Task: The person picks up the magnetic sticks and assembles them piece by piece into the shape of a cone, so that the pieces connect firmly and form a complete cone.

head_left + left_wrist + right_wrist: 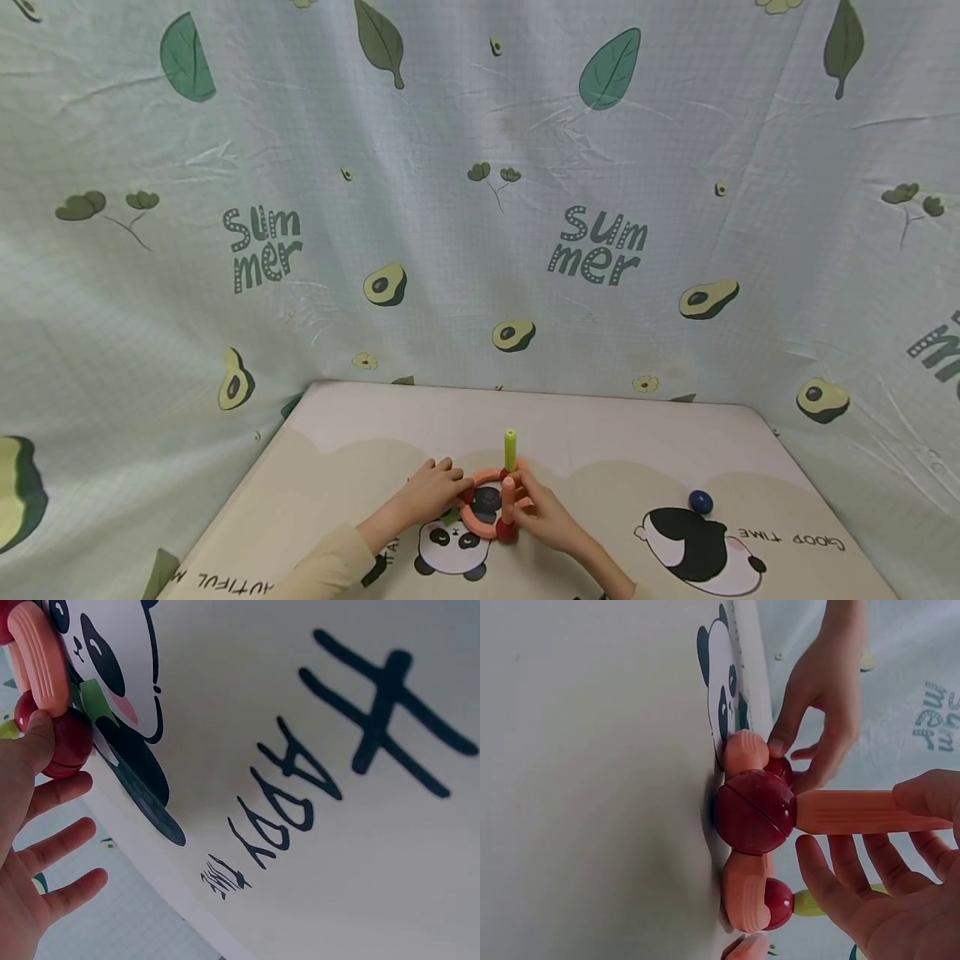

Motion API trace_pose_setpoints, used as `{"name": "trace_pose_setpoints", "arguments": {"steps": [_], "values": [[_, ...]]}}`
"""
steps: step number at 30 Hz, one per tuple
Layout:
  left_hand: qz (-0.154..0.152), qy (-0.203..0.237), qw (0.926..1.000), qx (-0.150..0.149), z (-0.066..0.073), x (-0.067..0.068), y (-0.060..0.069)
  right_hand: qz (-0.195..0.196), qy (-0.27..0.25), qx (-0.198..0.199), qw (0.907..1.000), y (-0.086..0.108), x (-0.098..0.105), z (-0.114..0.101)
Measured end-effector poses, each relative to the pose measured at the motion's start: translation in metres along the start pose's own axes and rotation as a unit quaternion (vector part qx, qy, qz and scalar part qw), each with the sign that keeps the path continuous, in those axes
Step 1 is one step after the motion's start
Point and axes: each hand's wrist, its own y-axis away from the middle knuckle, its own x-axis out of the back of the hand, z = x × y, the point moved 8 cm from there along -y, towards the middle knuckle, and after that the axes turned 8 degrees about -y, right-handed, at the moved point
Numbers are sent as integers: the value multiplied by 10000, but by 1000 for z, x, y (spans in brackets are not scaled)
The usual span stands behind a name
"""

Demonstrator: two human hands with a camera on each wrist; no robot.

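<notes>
A ring of curved orange pieces (477, 523) joined by red balls lies over the printed panda. My left hand (429, 495) grips the ring's left red ball (71, 742), thumb on top and index finger at its side, the other fingers spread. From the near-right red ball (754, 811) an orange rod (507, 500) stands upright; my right hand (551, 521) holds this rod between thumb and fingers. A yellow-green rod (511, 450) rises from the back red ball (778, 903), beside the right fingers.
A dark blue ball (701, 502) sits to the right on the table mat (360, 425), above a printed black-and-white animal. Behind and beside the table hangs a pale curtain (450, 125) printed with leaves and avocados.
</notes>
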Motion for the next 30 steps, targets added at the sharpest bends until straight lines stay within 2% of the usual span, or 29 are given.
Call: {"name": "trace_pose_setpoints", "arguments": {"steps": [5,10,19,25,30], "values": [[80,-56,9999,-93,2,1,2,53,55,58,10000,-3,1,20],[240,-125,9994,-237,4,0,4,40,174,73,9998,-2,2,22],[397,61,9983,-434,5,-1,8,-227,187,-110,9995,1,-4,25],[246,363,9982,-418,2,-1,7,-278,403,-38,9988,0,-5,31],[63,443,9984,-351,0,-2,6,-308,578,141,9978,0,-5,33]]}}
